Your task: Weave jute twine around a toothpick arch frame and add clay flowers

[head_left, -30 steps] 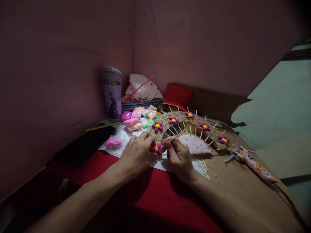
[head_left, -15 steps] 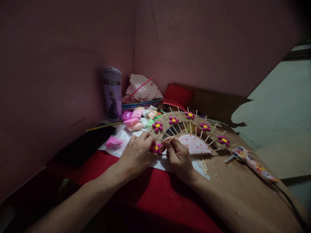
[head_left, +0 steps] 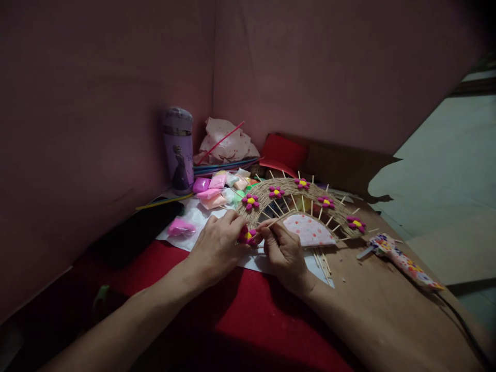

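A half-round fan of wooden sticks wound with jute twine [head_left: 298, 199] lies on the table, with several magenta clay flowers with yellow centres along its arc. My left hand [head_left: 217, 245] rests at the fan's left end, its fingers curled against the lowest clay flower [head_left: 248, 236]. My right hand [head_left: 284, 253] pinches a thin wooden stick [head_left: 277, 220] whose tip points at that same flower. A pink dotted half-circle of paper [head_left: 310, 230] sits at the fan's middle.
Small packets of coloured clay [head_left: 217, 188] and a pink clay lump [head_left: 180, 226] lie on white paper at the left. A purple bottle [head_left: 179, 150] stands by the wall, beside crumpled cloth [head_left: 228, 142]. A flower-patterned glue gun [head_left: 403, 261] lies at the right. Red cloth [head_left: 240, 315] covers the near table.
Almost nothing has moved; my right hand has shifted the stick slightly at the flower while the left hand stays put.
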Demonstrator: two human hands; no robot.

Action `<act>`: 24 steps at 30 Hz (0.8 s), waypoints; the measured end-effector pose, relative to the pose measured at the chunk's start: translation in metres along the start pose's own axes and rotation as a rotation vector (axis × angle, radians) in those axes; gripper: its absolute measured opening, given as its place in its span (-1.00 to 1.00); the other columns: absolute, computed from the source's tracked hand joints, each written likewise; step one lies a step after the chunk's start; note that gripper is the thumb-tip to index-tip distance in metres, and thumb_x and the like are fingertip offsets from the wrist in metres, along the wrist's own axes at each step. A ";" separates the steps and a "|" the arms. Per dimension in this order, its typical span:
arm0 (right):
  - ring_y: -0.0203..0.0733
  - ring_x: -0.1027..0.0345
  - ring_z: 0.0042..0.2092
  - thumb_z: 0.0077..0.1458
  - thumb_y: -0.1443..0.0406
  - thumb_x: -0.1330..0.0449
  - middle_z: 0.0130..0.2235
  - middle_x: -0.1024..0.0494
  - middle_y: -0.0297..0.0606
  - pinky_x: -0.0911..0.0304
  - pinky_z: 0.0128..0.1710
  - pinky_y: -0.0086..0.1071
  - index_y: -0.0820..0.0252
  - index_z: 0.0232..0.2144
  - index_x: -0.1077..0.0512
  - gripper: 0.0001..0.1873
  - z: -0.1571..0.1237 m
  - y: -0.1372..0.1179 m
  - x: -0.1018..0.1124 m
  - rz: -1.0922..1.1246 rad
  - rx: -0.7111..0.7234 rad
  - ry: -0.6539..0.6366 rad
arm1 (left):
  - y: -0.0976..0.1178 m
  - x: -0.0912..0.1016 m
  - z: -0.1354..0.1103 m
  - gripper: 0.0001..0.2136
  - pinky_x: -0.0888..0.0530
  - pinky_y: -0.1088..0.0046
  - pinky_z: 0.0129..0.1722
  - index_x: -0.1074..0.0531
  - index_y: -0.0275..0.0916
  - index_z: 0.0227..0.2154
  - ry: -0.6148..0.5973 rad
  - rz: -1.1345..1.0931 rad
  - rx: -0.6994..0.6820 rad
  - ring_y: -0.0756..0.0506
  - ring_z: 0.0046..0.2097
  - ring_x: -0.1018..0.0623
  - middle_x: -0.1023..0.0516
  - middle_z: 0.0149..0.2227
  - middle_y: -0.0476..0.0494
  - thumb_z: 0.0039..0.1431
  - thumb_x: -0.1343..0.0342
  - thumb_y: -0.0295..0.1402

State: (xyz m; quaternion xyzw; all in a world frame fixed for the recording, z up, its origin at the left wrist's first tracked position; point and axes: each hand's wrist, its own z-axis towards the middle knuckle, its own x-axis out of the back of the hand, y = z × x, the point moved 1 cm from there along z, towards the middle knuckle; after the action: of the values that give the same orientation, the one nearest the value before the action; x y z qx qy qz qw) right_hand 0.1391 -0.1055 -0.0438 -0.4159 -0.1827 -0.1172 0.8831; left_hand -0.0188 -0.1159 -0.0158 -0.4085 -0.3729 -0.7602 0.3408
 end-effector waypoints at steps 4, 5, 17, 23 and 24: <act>-0.29 -0.33 -0.46 0.22 0.28 0.02 -0.45 -0.44 -0.31 -0.19 -0.51 -0.44 0.14 -0.35 -0.32 -0.85 0.000 0.000 0.001 -0.030 0.000 0.018 | -0.001 0.000 0.000 -0.84 -0.33 0.28 -0.26 -0.35 -0.22 -0.30 0.005 -0.001 -0.004 -0.10 -0.25 -0.40 -0.39 -0.22 -0.10 0.04 -0.14 -0.34; -0.29 -0.33 -0.46 0.22 0.28 0.02 -0.45 -0.44 -0.31 -0.19 -0.51 -0.44 0.14 -0.35 -0.32 -0.85 0.000 0.001 0.001 -0.025 -0.001 0.021 | -0.001 0.000 0.000 -0.85 -0.33 0.28 -0.27 -0.35 -0.22 -0.30 0.006 0.000 -0.006 -0.10 -0.25 -0.40 -0.39 -0.23 -0.10 0.05 -0.13 -0.34; -0.31 -0.30 -0.50 0.22 0.25 0.02 -0.46 -0.44 -0.31 -0.17 -0.55 -0.46 0.16 -0.35 -0.33 -0.83 0.000 0.002 0.001 0.018 -0.040 0.025 | -0.001 -0.001 0.000 -0.84 -0.33 0.28 -0.26 -0.35 -0.21 -0.30 0.007 0.003 -0.002 -0.10 -0.24 -0.40 -0.39 -0.21 -0.10 0.04 -0.13 -0.35; -0.32 -0.28 -0.51 0.22 0.22 0.01 -0.46 -0.44 -0.31 -0.14 -0.59 -0.47 0.16 -0.36 -0.33 -0.81 0.001 0.006 0.001 0.047 -0.091 0.060 | 0.000 -0.001 -0.001 -0.85 -0.33 0.27 -0.24 -0.35 -0.21 -0.29 0.008 0.018 0.007 -0.12 -0.23 -0.40 -0.39 -0.20 -0.11 0.05 -0.12 -0.36; -0.32 -0.28 -0.51 0.21 0.22 0.01 -0.46 -0.44 -0.31 -0.13 -0.59 -0.48 0.16 -0.37 -0.33 -0.81 0.001 0.006 0.001 0.039 -0.095 0.058 | 0.000 -0.001 -0.001 -0.84 -0.33 0.27 -0.25 -0.36 -0.21 -0.28 0.006 0.016 0.006 -0.12 -0.23 -0.41 -0.39 -0.20 -0.11 0.04 -0.12 -0.37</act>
State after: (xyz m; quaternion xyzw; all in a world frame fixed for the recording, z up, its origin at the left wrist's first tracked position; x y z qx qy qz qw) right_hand 0.1420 -0.1012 -0.0467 -0.4573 -0.1432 -0.1205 0.8694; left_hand -0.0187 -0.1165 -0.0174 -0.4083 -0.3710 -0.7574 0.3493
